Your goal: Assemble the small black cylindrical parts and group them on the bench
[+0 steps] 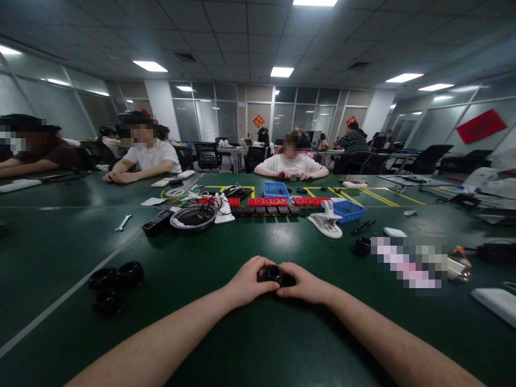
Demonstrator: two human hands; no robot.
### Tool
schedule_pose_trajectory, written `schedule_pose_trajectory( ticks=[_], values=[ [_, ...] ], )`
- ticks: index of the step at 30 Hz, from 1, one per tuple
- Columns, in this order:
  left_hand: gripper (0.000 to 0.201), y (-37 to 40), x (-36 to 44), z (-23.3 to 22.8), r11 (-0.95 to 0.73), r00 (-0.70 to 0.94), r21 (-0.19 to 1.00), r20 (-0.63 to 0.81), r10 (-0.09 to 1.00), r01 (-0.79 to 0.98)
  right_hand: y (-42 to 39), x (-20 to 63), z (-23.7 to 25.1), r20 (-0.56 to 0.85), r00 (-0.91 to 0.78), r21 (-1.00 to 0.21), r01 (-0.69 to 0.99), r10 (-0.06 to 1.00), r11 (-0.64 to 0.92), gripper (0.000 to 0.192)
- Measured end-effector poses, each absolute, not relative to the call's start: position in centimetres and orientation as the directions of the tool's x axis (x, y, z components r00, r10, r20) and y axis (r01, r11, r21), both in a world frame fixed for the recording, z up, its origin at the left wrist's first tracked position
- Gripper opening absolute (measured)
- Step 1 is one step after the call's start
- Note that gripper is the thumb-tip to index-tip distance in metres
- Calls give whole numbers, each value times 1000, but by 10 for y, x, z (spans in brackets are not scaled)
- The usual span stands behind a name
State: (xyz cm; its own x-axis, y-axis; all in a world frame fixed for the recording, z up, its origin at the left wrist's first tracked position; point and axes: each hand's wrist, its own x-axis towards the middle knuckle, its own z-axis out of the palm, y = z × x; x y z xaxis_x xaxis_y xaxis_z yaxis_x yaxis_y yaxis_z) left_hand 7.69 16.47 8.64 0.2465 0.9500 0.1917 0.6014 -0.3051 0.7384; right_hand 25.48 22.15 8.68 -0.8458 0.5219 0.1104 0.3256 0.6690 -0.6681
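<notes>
Both my hands meet at the middle of the green table (258,344) around a small black round part (274,274). My left hand (246,280) grips its left side with curled fingers. My right hand (303,283) grips its right side. The part rests on or just above the tabletop; most of it is hidden by my fingers. Three black rubber rings (115,285) lie on the table to the far left of my left forearm.
A metal bowl (193,217), red and black blocks in rows (268,206), two blue bins (349,210), a white clamp-like tool (327,221) and a wrench (123,222) lie farther back. People sit across the table and at the left.
</notes>
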Motion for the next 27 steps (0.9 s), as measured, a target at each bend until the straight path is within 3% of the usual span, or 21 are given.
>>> schedule_pose_trajectory(
  ticks=[13, 21, 27],
  values=[
    [34, 163, 78, 89, -318, 258, 738, 199, 945, 596, 226, 254, 83, 110, -844, -673, 326, 525, 664, 24],
    [31, 157, 79, 97, -404, 318, 677, 257, 913, 615, 225, 254, 81, 117, -821, -681, 343, 558, 647, 27],
    [31, 158, 77, 100, -368, 303, 665, 218, 928, 650, 226, 254, 79, 80, -812, -735, 343, 578, 585, 30]
  ],
)
